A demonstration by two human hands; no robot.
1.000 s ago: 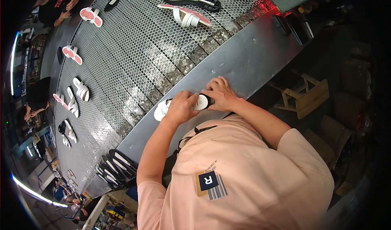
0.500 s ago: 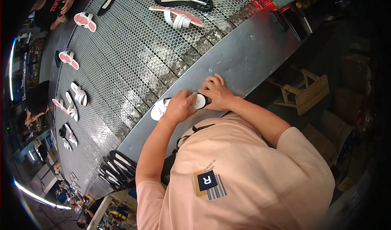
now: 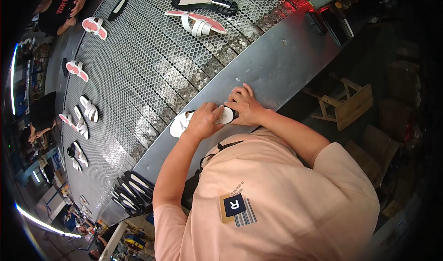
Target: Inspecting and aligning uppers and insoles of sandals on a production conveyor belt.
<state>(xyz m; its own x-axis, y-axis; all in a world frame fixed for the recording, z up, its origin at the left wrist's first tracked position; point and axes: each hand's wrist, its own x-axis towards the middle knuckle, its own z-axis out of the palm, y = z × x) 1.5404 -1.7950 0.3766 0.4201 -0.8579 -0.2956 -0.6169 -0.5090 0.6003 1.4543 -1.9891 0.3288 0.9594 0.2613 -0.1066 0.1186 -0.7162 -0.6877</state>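
White sandal sole (image 3: 181, 124) was what I had pinned down on the smooth steel edge of the counter (image 3: 277, 67), right where the flat strip runs alongside the perforated mesh belt (image 3: 138, 62). I kept it there because the plain metal gave me a firm, even surface to press on, which the holes in the mesh wouldn't.

My left hand (image 3: 204, 120) lay on top of the sole, fingers curled down over it and pushing it flat so it couldn't slide. My right hand (image 3: 246, 105) was closed around a small dark tool or part (image 3: 234, 114) at the heel end; honestly I couldn't tell what it was, my fingers covered most of it. Both hands sat close together, nearly touching over the same end of the sole.

Out on the mesh lay other pieces spaced well apart: a pink-and-white strapped sandal (image 3: 196, 23), a black sole (image 3: 205, 2) beside it, and more pink and white ones (image 3: 76, 69) further down the left. A stack of black-and-white soles (image 3: 131, 189) sat at the near end, near my left elbow, easy to grab. Another person's hand (image 3: 78, 4) was at the far side.
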